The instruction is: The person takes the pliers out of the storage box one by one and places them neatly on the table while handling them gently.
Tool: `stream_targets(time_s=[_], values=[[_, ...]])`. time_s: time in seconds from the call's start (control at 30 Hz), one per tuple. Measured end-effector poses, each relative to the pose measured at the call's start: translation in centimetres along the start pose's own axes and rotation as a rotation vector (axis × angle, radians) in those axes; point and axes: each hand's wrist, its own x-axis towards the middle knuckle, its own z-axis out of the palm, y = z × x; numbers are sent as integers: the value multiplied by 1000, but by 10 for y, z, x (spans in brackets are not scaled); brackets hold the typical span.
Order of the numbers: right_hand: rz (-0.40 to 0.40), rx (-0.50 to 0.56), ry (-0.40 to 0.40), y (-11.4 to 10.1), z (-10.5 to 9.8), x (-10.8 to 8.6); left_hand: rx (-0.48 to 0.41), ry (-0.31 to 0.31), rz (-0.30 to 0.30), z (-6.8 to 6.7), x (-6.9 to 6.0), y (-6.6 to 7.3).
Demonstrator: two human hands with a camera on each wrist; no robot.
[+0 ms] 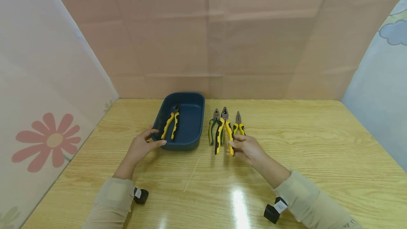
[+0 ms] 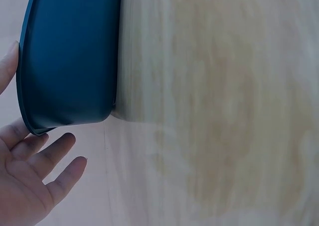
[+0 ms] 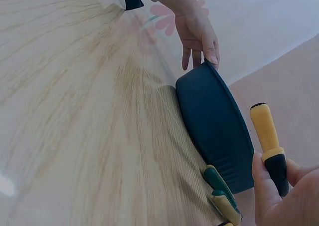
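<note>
My right hand (image 1: 249, 149) grips one handle of a pair of combination pliers (image 1: 219, 136) with yellow and black handles, jaws pointing away. Its yellow handle end (image 3: 264, 128) stands up from my fingers in the right wrist view. Beneath and left of it lie pliers with green handles (image 1: 211, 133); to the right are long-nose pliers (image 1: 238, 117), their handles partly behind my hand. My left hand (image 1: 141, 147) holds the near-left corner of a dark blue tray (image 1: 190, 123), with the thumb at the rim (image 2: 21, 86). Inside the tray rest yellow-and-black pliers (image 1: 168, 124).
The wood-grain table (image 1: 302, 133) carries everything. A thin pale strip (image 1: 192, 174) lies in front of the tray. A brown paper-like backdrop (image 1: 254, 52) rises behind, and a flower-printed panel (image 1: 54, 80) stands on the left.
</note>
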Motion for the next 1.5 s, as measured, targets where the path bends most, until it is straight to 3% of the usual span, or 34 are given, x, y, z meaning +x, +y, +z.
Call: stream_targets(time_s=[0.7,1.5], values=[[-30,-16,66,7,-24,-8,-4,3,24,1,1,-3],[-23,-63,117,9,-51,-15,-5,6,4,1,1,-3]])
